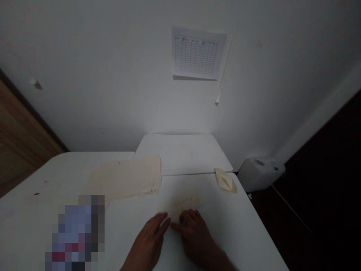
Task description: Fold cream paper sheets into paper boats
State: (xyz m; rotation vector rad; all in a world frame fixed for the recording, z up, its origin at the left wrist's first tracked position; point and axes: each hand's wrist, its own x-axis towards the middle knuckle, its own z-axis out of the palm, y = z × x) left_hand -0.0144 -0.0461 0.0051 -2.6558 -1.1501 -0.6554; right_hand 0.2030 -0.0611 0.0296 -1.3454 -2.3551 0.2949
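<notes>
A small piece of thin beige paper [193, 200] lies on the white table [242, 233] in front of me, partly hidden by my fingers. My left hand [149, 237] is at its near left edge, thumb and fingers drawn together on the paper. On its near right side, my right hand [194, 233] has its fingers curled down onto the paper, one digit reaching left toward my left fingertips. A folded beige paper piece [225, 180] with a slit-like opening rests at the table's right edge. Several larger beige sheets [126, 175] lie in a pile to the left.
A pixelated bluish object [76, 229] is on the left of the table. Against the wall [113, 75] stands another white tabletop section [183, 152]. A printed chart [197, 54] hangs above. A white plastic container [261, 173] is beyond the right edge, beside a dark area.
</notes>
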